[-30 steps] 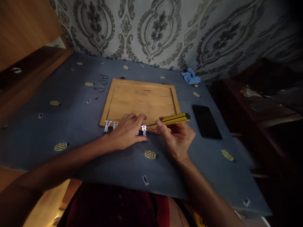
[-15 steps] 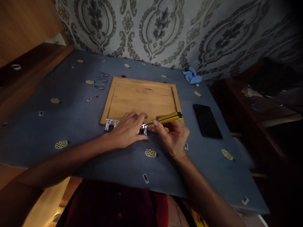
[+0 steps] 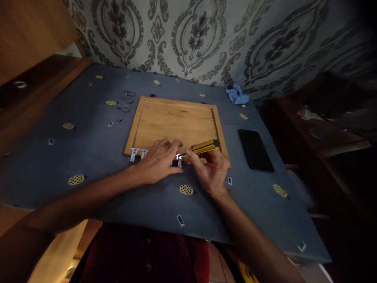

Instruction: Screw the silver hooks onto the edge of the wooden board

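Observation:
A framed wooden board [image 3: 179, 120] lies flat, with shiny metal hooks [image 3: 134, 154] along its near edge. My left hand [image 3: 157, 161] grips that edge, fingers curled over the wood and thumb in front, and covers some of the hooks. Between its thumb and forefinger shows another metal hook [image 3: 179, 160]. My right hand [image 3: 210, 169] is closed around a screwdriver [image 3: 206, 146] with a yellow and black handle. The thin shaft points left and its tip is at that hook; the exact contact is too small to make out.
Loose metal hooks [image 3: 124, 108] and small metal pieces [image 3: 119, 120] lie left of the board on the blue tablecloth [image 3: 97, 157]. To the right is a black phone [image 3: 255, 150]. A crumpled blue cloth [image 3: 237, 94] sits by the patterned wall [image 3: 159, 35].
My right hand and the screwdriver have shifted slightly left and the handle has tilted a little. My left hand stays on the board. The whole view has drifted slightly.

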{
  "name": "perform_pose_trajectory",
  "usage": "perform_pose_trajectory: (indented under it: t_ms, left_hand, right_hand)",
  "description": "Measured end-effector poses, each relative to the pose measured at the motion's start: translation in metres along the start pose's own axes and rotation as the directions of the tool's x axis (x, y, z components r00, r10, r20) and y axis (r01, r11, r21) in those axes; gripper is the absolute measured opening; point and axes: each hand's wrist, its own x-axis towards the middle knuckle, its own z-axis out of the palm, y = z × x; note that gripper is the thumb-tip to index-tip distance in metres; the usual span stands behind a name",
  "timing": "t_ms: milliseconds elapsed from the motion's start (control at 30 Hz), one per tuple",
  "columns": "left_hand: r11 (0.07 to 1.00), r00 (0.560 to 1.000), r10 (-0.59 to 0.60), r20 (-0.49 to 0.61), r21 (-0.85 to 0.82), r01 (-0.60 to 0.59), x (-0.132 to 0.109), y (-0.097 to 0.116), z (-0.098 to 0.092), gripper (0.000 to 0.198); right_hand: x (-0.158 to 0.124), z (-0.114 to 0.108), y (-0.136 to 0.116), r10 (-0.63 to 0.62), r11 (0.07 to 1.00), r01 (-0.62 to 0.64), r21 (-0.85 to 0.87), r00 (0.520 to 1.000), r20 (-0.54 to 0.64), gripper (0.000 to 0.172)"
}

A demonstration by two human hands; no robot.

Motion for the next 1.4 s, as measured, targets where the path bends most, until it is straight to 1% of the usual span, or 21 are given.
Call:
perform_pose_trajectory:
  t_ms: [67, 200, 300, 500, 600, 667, 767, 900, 967, 1100, 1233, 1400]
  left_hand:
    - [1.0, 1.0, 0.009, -0.013, -0.009, -0.009, 0.0, -0.001, 0.0, 0.053]
    - [1.0, 1.0, 0.012, 0.003, -0.01, -0.012, -0.001, -0.001, -0.001, 0.052]
    - [1.0, 1.0, 0.022, 0.0, -0.002, -0.022, -0.001, -0.002, -0.002, 0.053]
    - [1.0, 1.0, 0.03, -0.007, 0.005, -0.03, 0.0, -0.002, -0.002, 0.053]
    - [0.999, 0.999, 0.038, -0.014, 0.018, -0.037, 0.0, -0.002, -0.001, 0.055]
    - [0.999, 0.999, 0.037, -0.009, 0.02, -0.036, 0.0, -0.002, -0.001, 0.055]
    - [0.999, 0.999, 0.04, -0.021, 0.008, -0.04, 0.0, -0.003, 0.001, 0.053]
    - [1.0, 0.999, 0.031, -0.023, 0.003, -0.031, -0.001, -0.004, 0.001, 0.053]
    - [1.0, 0.999, 0.03, -0.022, 0.001, -0.03, -0.001, -0.004, 0.001, 0.054]
    - [1.0, 1.0, 0.017, -0.015, -0.001, -0.017, 0.0, -0.002, -0.001, 0.057]
    - [1.0, 1.0, 0.018, -0.004, 0.011, -0.018, 0.0, -0.002, -0.001, 0.061]
    - [1.0, 0.999, 0.023, -0.024, 0.019, -0.023, 0.0, -0.004, 0.002, 0.058]
  right_hand:
    - [0.0, -0.001, -0.001, 0.045, 0.998, -0.044, 0.055, 0.999, -0.021, 0.023]
    - [0.004, -0.006, -0.006, 0.138, 0.975, -0.113, 0.192, 0.983, -0.12, 0.018]
    - [0.007, -0.006, -0.005, 0.17, 0.968, -0.146, 0.204, 0.98, -0.104, 0.018]
    - [0.005, -0.002, 0.005, 0.135, 0.982, -0.132, 0.132, 0.991, -0.015, 0.021]
    - [0.003, -0.002, 0.008, 0.124, 0.986, -0.128, 0.111, 0.992, 0.038, 0.023]
    - [0.003, -0.002, 0.01, 0.124, 0.987, -0.129, 0.097, 0.991, 0.054, 0.025]
    - [0.003, -0.003, 0.009, 0.112, 0.991, -0.115, 0.072, 0.993, 0.046, 0.025]
    - [0.004, -0.005, 0.003, 0.092, 0.993, -0.088, 0.081, 0.995, -0.045, 0.022]
    - [0.005, -0.007, -0.001, 0.099, 0.993, -0.094, 0.078, 0.993, -0.061, 0.021]
    - [0.006, -0.009, -0.004, 0.072, 0.996, -0.07, 0.061, 0.997, -0.02, 0.02]
    - [0.004, -0.008, -0.001, 0.049, 0.997, -0.049, 0.06, 0.999, -0.001, 0.02]
    - [0.001, -0.007, 0.005, 0.056, 0.997, -0.057, 0.058, 0.998, 0.014, 0.022]
